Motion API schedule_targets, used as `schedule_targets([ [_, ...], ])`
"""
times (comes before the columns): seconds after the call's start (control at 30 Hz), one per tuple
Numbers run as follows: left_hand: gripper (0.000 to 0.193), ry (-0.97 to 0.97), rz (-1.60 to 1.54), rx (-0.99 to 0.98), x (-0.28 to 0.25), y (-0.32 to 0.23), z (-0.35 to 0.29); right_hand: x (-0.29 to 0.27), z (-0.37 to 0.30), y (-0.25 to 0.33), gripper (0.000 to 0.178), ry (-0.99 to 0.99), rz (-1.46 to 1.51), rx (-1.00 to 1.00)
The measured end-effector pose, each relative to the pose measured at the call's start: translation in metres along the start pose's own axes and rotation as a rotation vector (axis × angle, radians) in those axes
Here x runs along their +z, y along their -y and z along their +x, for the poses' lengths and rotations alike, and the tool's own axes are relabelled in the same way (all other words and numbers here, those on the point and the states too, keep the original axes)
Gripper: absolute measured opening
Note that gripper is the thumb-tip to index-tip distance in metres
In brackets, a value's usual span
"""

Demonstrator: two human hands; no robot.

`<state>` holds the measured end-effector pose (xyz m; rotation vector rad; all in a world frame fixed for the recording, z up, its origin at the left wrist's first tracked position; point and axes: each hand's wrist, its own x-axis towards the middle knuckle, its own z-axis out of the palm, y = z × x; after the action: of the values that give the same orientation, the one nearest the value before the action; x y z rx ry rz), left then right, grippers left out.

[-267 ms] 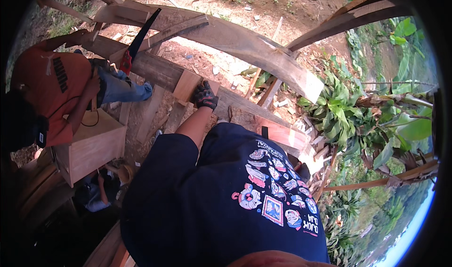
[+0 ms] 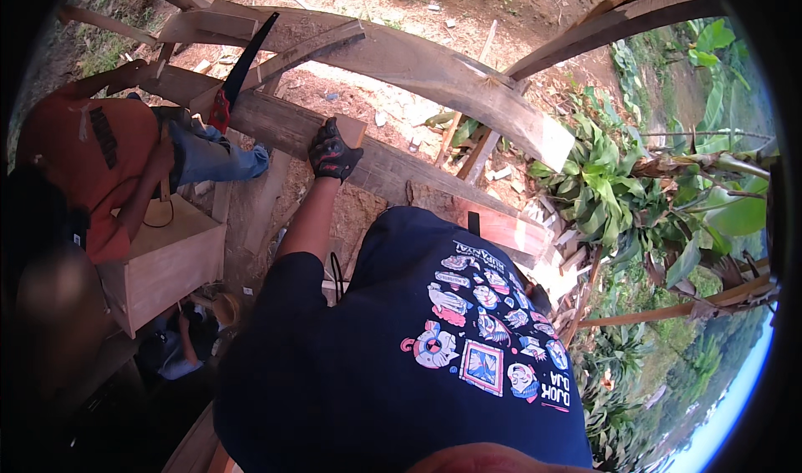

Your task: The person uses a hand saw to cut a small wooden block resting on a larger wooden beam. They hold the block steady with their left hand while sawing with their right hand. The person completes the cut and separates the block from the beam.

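From over here I've got the left hand (image 2: 336, 151) curled mostly closed over the block (image 2: 354, 129) on the plank (image 2: 397, 172), probably so it won't slide, but the right hand (image 2: 540, 298), seemingly that dark bit past the shirt (image 2: 418, 339), is too hidden to tell its grip.

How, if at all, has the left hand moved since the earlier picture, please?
Yes: the left hand has moved leftward, nearer the red-handled saw, which keeps its place against the curved plank.
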<state>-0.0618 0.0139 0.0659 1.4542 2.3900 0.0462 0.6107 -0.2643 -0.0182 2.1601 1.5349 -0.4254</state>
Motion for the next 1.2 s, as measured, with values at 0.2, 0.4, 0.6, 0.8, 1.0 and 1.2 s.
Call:
schedule_targets([
  [0.2,0.132,0.114,0.094,-0.047,0.014,0.080,0.038,-0.018,-0.027,0.034,0.047,0.087,0.193,0.118],
  [0.4,0.141,0.233,0.157,-0.112,0.011,0.055,0.045,-0.021,-0.066,0.056,0.044,0.131,0.388,0.285],
  [0.6,0.139,0.218,0.127,-0.112,0.015,0.065,0.051,-0.017,-0.092,0.080,0.042,0.130,0.555,0.416],
  [0.8,0.127,0.203,0.054,0.132,0.006,0.006,0.066,-0.008,-0.128,0.109,0.039,0.115,0.722,0.596],
  [1.0,0.122,0.196,0.196,0.538,0.003,-0.159,0.102,0.003,-0.188,0.144,0.037,0.061,0.852,0.832],
  [1.2,0.113,0.128,0.407,0.802,0.026,-0.323,0.164,-0.015,-0.257,0.187,0.042,0.036,1.080,1.072],
])
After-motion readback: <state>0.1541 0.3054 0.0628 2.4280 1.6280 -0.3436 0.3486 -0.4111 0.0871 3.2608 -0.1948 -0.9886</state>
